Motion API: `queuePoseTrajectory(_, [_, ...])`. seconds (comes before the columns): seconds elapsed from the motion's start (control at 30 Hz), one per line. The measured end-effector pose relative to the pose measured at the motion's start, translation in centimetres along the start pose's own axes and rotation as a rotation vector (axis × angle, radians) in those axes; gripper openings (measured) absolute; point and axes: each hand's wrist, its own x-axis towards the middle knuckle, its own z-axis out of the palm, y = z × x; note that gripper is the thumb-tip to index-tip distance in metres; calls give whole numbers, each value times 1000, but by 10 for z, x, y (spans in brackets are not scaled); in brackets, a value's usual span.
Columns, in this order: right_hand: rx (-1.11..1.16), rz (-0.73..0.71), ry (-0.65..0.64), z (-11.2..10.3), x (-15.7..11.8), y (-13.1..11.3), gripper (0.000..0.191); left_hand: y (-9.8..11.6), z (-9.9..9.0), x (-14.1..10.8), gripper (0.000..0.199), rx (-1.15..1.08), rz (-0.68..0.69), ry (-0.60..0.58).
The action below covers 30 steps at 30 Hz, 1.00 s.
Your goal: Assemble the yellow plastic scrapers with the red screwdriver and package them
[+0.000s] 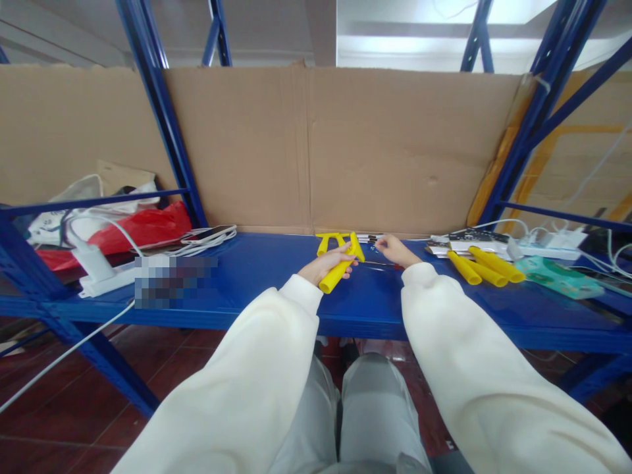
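My left hand (pixel 323 264) is wrapped round a yellow tube with a T-shaped end (pixel 333 279), held tilted above the blue shelf (pixel 266 270). Just behind it lie more yellow pieces (pixel 324 244), partly covered by the hand. To the right, my right hand (pixel 392 249) has its fingers pressed together over small bits on the shelf; whatever is between the fingertips is too small to name. Thin pale rods with dark tips (pixel 368 238) lie by those fingertips. A thin metal shaft (pixel 378 264) runs along the shelf under the right hand, with something red at its end.
Several yellow tubes (pixel 486 271) lie at the right beside a green packet (pixel 557 278) and a power strip (pixel 553 245) with cables. On the left are another power strip (pixel 116 275), a phone (pixel 210 234) and a red bag (pixel 148 227). A cardboard wall (pixel 375 151) closes the back.
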Motion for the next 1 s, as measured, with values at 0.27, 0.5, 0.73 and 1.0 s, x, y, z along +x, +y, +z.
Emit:
queuePoseTrajectory(0.27, [399,-296,-62,12,-3,-17,14,-1,0,-2,74,12,2,-57])
queuePoseTrajectory(0.5, [442,-255,-67,12,-6,-18,16,-3,0,-4,75,53,8,-77])
queuePoseTrajectory(0.73, [605,-92,-52,14,-11,-20,19,-2,1,-5,77,67,-3,-86])
queuePoseTrajectory(1.0, [764,-77,-311,8,-20,-24,31,-3,-1,-6,76,52,2,-130])
